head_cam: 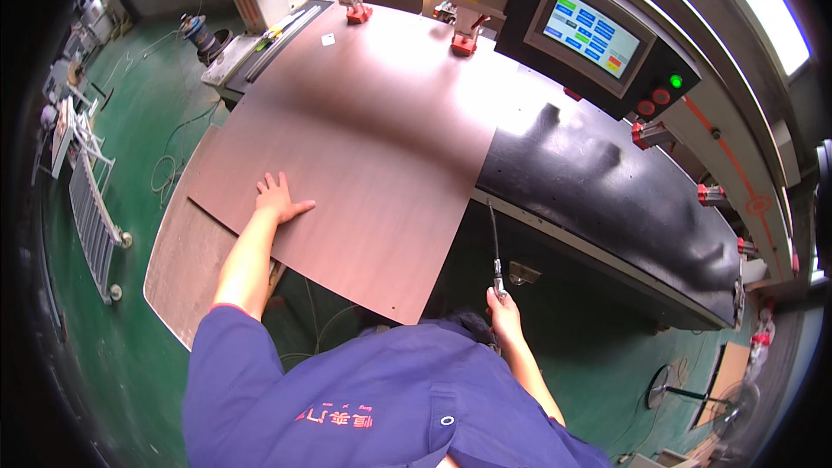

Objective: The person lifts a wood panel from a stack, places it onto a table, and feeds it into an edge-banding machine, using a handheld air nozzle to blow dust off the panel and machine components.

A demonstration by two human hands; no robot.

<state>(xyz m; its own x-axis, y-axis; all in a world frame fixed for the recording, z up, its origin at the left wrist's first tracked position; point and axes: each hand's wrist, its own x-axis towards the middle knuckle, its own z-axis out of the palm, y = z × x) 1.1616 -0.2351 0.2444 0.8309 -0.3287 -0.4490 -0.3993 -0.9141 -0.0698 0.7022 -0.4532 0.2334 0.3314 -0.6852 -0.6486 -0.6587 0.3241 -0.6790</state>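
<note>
My left hand (281, 200) lies flat with spread fingers on a large brown wood-grain panel (370, 188). The panel rests on the machine's table, and its near corner with a small hole reaches close to my body. My right hand (504, 315) grips an air blow gun (498, 279) with a long dark nozzle, held just right of the panel and pointing at the edge of the black machine bed (585, 175). Part of the gun is hidden by my fingers. A small white square (327, 39) sits on the panel's far left part.
Red-tipped clamps (464, 42) hang from the machine's beam above the panel. A control box with a lit touchscreen (591, 32) juts out at upper right. A lower brown board (188, 253) lies at left. Cables (168, 172) trail over the green floor beside a wheeled rack (94, 221).
</note>
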